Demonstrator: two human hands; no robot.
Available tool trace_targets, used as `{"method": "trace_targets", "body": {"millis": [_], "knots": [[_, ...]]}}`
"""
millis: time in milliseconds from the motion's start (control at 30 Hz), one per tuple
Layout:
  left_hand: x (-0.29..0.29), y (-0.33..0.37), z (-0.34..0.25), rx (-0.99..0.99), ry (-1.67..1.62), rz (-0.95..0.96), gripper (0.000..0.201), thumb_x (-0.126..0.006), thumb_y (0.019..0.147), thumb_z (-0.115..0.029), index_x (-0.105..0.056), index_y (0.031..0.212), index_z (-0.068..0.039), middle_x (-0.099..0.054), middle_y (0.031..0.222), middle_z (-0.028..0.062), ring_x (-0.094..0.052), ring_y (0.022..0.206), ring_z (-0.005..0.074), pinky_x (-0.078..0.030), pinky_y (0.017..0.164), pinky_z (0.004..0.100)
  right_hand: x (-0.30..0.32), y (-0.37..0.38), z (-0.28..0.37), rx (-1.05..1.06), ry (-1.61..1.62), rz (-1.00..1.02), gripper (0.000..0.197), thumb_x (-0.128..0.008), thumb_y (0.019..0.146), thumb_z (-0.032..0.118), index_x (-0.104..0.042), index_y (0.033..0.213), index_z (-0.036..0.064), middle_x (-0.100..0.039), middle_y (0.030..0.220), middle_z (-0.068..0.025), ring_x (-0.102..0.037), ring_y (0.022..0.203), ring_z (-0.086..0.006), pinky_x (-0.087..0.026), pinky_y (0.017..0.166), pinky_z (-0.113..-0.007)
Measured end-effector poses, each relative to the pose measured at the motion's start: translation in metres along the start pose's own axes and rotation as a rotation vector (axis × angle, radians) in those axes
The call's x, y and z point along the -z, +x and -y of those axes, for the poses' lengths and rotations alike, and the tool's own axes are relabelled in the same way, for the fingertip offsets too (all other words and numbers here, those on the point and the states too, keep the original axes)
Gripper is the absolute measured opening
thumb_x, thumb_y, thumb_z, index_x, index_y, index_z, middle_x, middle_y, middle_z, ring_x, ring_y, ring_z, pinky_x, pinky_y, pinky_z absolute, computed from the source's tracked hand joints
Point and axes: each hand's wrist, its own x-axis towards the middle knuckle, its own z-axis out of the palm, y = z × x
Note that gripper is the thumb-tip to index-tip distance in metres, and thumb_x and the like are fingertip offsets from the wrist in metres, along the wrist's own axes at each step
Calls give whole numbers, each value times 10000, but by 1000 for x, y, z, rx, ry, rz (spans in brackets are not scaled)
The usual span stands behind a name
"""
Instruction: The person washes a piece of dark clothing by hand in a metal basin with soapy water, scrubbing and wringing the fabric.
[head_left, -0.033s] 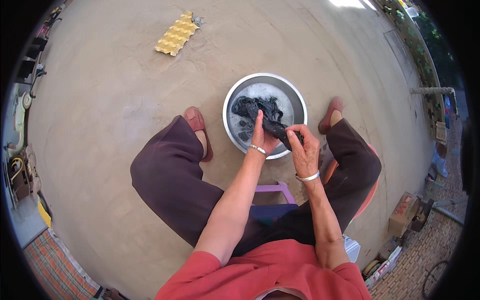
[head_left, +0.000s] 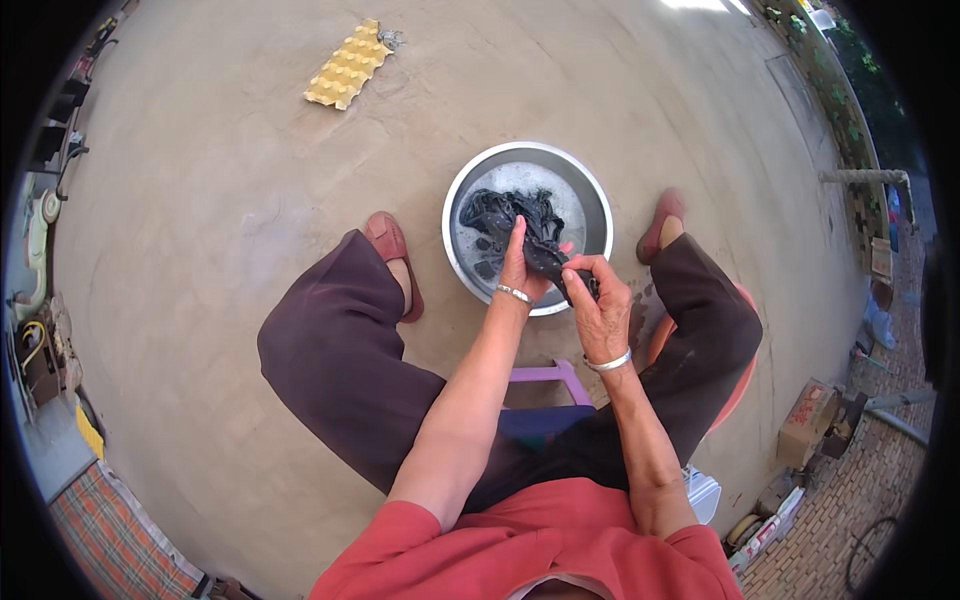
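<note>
A wet black cloth (head_left: pixel 512 212) lies bunched in a round metal basin (head_left: pixel 452 256) of sudsy water on the ground between my feet. One part of it is lifted toward the basin's near right rim. My left hand (head_left: pixel 524 274) wraps that part, thumb up along one side and fingers mostly hidden beneath the fabric. Just to the right, my right hand (head_left: pixel 604 310) pinches the end of the same cloth between thumb and fingers. Both hands are over the near side of the basin, close together.
A purple plastic stool frame (head_left: pixel 566 378) stands between my legs, and an orange-red tub (head_left: pixel 742 384) by my right leg. A yellow egg tray (head_left: pixel 350 66) lies far ahead. Cardboard boxes (head_left: pixel 808 424) sit at the right; a plaid cloth (head_left: pixel 116 530) lies at the lower left.
My right hand has shifted slightly left and down, its wrist turning a little, with the cloth end still in its fingers. The left hand keeps its hold.
</note>
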Motion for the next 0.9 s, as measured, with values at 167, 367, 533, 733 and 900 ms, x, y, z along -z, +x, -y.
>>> {"method": "trace_targets", "body": {"millis": [167,367,533,733,900], "knots": [[49,22,-5,-41,290,36,292,-575,908,-273,-601,1029,-9,-648,960,135,-645,860,264,-551,758,361,-53,-6,-38,262,-241,-109,229,-746,738,82,-571,879,38,-591,823,-129,-607,793,-336,-460,762,-407],[-3,18,45,-242,213,-99,234,-544,930,-155,-608,1094,1,-645,1092,108,-635,966,208,-533,828,357,-32,116,-153,-307,-264,-152,295,-708,717,245,-635,874,6,-650,783,-228,-619,745,-415,-475,685,-459],[68,36,2,-45,365,-146,509,-492,960,-454,-551,1224,-22,-602,1181,142,-602,1032,261,-485,927,394,-71,30,-95,77,-115,-145,154,-662,736,110,-548,811,39,-530,860,-130,-492,822,-335,-401,752,-411],[28,23,56,-128,276,-180,305,-524,946,-143,-526,1203,20,-591,1178,149,-593,1077,284,-475,967,451,-39,98,-149,-432,-394,-163,244,-608,786,275,-653,793,36,-673,834,-189,-642,802,-397,-491,694,-505],[9,33,24,-234,375,-233,280,-562,949,-234,-623,1013,32,-625,1019,130,-633,907,239,-537,777,396,-46,74,-106,-167,-283,-106,238,-641,802,315,-644,831,79,-656,916,-158,-632,948,-347,-496,782,-473]]}}
